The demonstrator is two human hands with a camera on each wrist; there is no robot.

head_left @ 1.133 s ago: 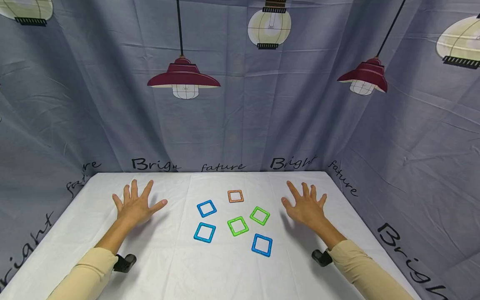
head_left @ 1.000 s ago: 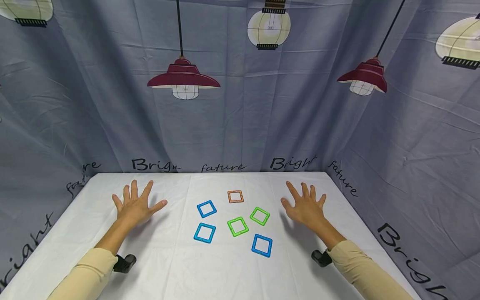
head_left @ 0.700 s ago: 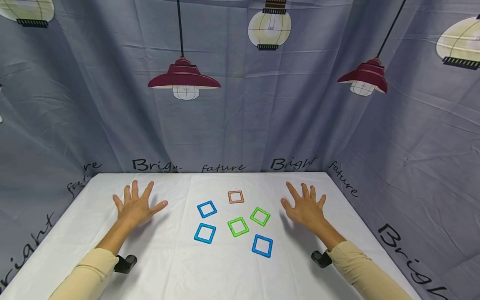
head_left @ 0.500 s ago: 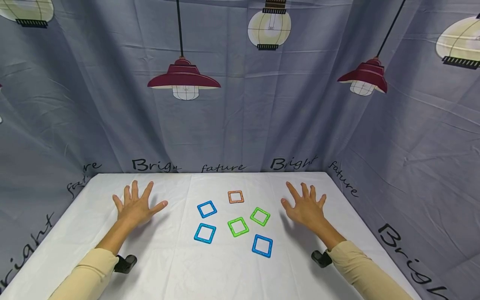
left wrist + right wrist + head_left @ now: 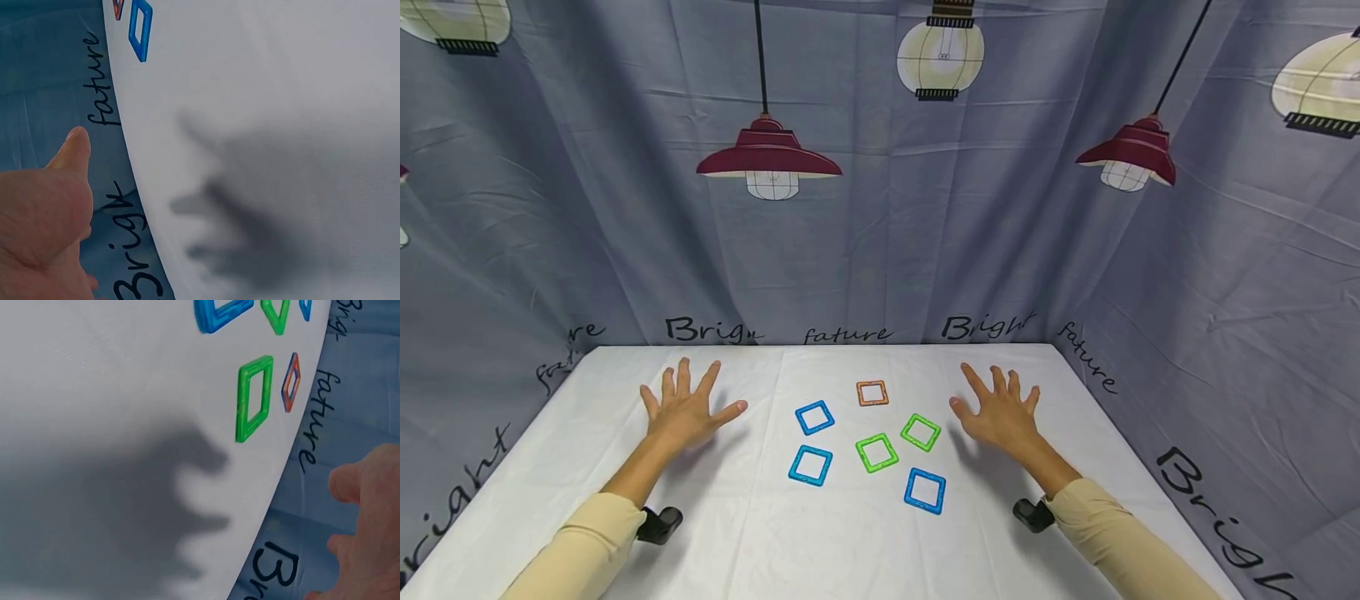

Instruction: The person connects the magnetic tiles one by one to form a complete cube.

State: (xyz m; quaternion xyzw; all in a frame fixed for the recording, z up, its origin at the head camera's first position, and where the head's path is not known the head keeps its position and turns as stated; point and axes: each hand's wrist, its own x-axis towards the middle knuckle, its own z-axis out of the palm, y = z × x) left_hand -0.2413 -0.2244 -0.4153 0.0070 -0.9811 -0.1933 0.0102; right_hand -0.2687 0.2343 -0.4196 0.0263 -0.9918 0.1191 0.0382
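Note:
Several square plastic frames lie flat and apart on the white table. An orange frame (image 5: 872,382) is farthest back. On the left are a blue frame (image 5: 815,404) and a lighter blue frame (image 5: 810,449). Two green frames sit in the middle, one green frame (image 5: 876,471) nearer the front and another green frame (image 5: 921,417) behind it to the right. A third blue frame (image 5: 923,507) lies at the front right. My left hand (image 5: 683,418) hovers left of the group, fingers spread, holding nothing. My right hand (image 5: 1000,418) hovers on the right likewise, nearest the rear green frame.
The white cloth-covered table (image 5: 820,550) ends at a grey-blue curtain (image 5: 850,250) printed with lamps and lettering, which also hangs on both sides. Each wrist carries a small black camera, such as the left wrist camera (image 5: 660,525).
Both hands have shifted slightly inward, the left one to the right and the right one to the left. The frames lie where they were.

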